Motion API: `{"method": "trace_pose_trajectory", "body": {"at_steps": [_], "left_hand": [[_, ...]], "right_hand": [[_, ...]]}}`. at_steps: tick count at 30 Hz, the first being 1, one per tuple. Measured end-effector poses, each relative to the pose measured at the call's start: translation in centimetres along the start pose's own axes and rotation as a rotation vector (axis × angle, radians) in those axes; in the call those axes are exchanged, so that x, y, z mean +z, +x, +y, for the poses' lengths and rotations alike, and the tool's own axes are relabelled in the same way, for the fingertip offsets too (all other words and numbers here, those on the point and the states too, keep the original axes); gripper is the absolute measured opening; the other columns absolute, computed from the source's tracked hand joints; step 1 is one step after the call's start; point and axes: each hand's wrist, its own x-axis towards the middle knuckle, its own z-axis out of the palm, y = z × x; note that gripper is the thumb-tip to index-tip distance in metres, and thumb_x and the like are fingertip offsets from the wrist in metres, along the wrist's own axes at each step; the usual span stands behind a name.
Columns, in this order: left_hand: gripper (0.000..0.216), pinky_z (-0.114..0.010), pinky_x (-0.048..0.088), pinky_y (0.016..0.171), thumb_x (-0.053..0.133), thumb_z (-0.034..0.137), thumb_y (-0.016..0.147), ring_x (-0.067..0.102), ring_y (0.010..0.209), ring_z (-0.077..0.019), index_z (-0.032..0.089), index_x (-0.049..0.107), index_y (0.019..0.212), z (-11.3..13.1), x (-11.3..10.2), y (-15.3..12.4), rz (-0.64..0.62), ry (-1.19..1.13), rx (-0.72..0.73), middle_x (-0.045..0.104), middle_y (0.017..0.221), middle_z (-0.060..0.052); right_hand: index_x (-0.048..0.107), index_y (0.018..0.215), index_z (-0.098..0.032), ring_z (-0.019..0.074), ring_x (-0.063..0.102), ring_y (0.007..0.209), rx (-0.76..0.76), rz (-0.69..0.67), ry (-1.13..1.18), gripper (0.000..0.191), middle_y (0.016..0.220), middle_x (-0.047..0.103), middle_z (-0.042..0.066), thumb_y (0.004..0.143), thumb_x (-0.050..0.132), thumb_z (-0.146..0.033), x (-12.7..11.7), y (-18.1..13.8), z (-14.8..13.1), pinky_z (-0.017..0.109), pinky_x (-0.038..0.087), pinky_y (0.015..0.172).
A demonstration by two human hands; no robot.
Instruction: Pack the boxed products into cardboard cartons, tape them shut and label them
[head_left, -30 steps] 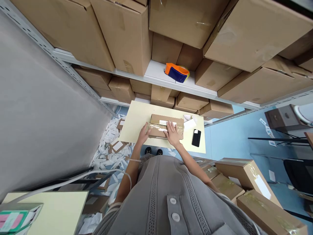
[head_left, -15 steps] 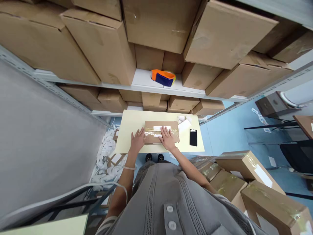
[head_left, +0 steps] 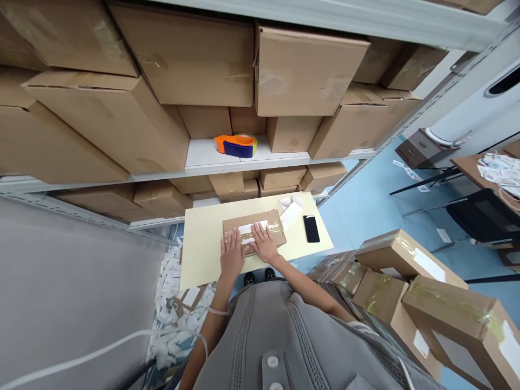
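A taped cardboard box (head_left: 274, 218) lies flat on the pale yellow table (head_left: 203, 238), with a white label (head_left: 246, 229) across its top. My left hand (head_left: 232, 253) rests on the box's left part, fingers stretched out. On the label and tape lies my right hand (head_left: 264, 244), palm down with its fingers spread. Neither hand grips anything. Right of the box are white papers (head_left: 291, 214) and a black phone (head_left: 311, 228).
Shelves (head_left: 284, 162) packed with cardboard boxes rise behind the table, holding an orange and blue tape dispenser (head_left: 235, 146). Stacked parcels (head_left: 447, 309) stand at my right. Paper scraps (head_left: 168, 292) cover the floor at left, near a white cable (head_left: 122, 338).
My view has turned to the right, so the shelves and table appear shifted left and tilted. My left hand has moved from the box's left edge onto its top.
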Motion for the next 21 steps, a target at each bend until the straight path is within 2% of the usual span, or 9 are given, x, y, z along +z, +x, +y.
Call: {"method": "trace_pose_trajectory", "body": {"at_steps": [3,6,9,13,16,18,21], "left_hand": [[0.064,-0.054,0.012,0.123,0.028,0.042,0.101,0.029,0.149,-0.0299,0.009,0.03,0.155,0.2,1.4,0.2,0.037,-0.024,0.045,0.036,0.157,-0.016],[0.062,-0.055,0.015,0.123,0.026,0.042,0.101,0.031,0.148,-0.0295,0.012,0.03,0.155,-0.2,2.3,0.3,0.089,-0.042,0.047,0.038,0.157,-0.014],[0.061,-0.055,0.017,0.122,0.026,0.042,0.102,0.032,0.148,-0.0293,0.014,0.029,0.156,-0.3,2.8,0.2,0.128,-0.05,0.041,0.038,0.157,-0.013],[0.059,-0.053,0.018,0.123,0.027,0.04,0.102,0.033,0.147,-0.0285,0.014,0.028,0.156,-0.1,2.9,0.1,0.153,-0.02,0.031,0.039,0.156,-0.012],[0.059,-0.052,0.018,0.123,0.028,0.04,0.102,0.034,0.147,-0.0282,0.013,0.03,0.155,-0.1,3.0,0.1,0.162,0.007,0.026,0.039,0.156,-0.011],[0.059,-0.052,0.019,0.123,0.029,0.04,0.102,0.036,0.146,-0.028,0.014,0.031,0.154,-0.2,3.2,0.1,0.168,0.013,0.021,0.039,0.156,-0.011],[0.058,-0.051,0.021,0.123,0.031,0.04,0.102,0.039,0.144,-0.0276,0.015,0.034,0.154,-0.4,3.4,0.2,0.177,0.015,0.027,0.041,0.155,-0.01]], "right_hand": [[0.03,0.155,-0.008,0.026,0.02,0.152,0.017,-0.035,0.047,0.062,0.162,0.026,0.013,0.101,0.041,-0.037,-0.7,0.2,-0.2,0.05,0.016,0.124],[0.039,0.15,-0.008,0.0251,0.031,0.148,0.039,-0.062,0.118,0.058,0.157,0.038,0.015,0.097,0.048,-0.029,-3.2,2.5,-0.3,0.045,0.022,0.123],[0.041,0.15,-0.009,0.0235,0.037,0.145,-0.015,0.051,0.163,0.055,0.153,0.044,0.014,0.097,0.046,-0.024,-8.5,7.7,0.0,0.041,0.026,0.121],[0.041,0.149,-0.015,0.0247,0.047,0.135,-0.09,0.262,0.143,0.051,0.146,0.053,0.013,0.1,0.042,-0.027,-17.8,17.5,0.7,0.04,0.035,0.113],[0.044,0.145,-0.01,0.0275,0.049,0.131,-0.056,0.314,0.029,0.048,0.143,0.055,0.018,0.099,0.047,-0.026,-22.5,24.1,1.0,0.04,0.036,0.11],[0.049,0.139,-0.007,0.0294,0.053,0.127,-0.004,0.254,-0.066,0.045,0.136,0.059,0.021,0.099,0.051,-0.029,-23.6,27.1,0.8,0.041,0.038,0.107],[0.053,0.132,-0.006,0.0304,0.061,0.116,0.099,0.137,-0.166,0.048,0.123,0.066,0.023,0.099,0.053,-0.04,-22.9,29.6,0.2,0.039,0.041,0.101]]}}
